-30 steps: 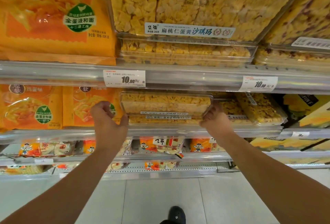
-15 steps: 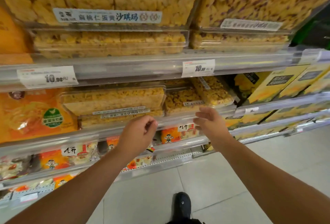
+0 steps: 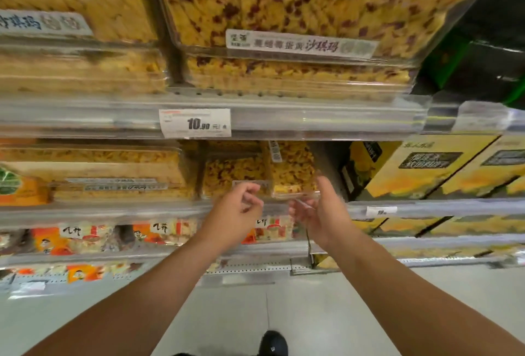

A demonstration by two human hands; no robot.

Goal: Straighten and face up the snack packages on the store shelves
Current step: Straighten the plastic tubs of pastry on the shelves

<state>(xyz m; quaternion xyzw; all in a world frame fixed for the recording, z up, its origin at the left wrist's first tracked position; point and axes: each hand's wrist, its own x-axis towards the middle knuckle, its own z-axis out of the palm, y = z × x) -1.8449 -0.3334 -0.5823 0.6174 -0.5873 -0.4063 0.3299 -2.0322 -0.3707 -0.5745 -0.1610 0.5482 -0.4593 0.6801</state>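
Nearest, a black shoe (image 3: 272, 343) stands on the pale floor; further out, the left hand (image 3: 233, 211) has loosely curled fingers holding nothing I can make out; the right hand (image 3: 321, 213) grips the front edge of a tilted clear plastic snack box of yellow, red-flecked pieces (image 3: 292, 169) on the middle shelf (image 3: 426, 207); above, a white price tag (image 3: 195, 123).

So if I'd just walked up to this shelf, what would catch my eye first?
Probably the big clear box of yellow snack flecked with dark red filling the top shelf, with a 10.90 price tag on the rail beneath it. Then the two bare hands at centre: the left hand and right hand reaching for a tilted clear snack box on the middle shelf.
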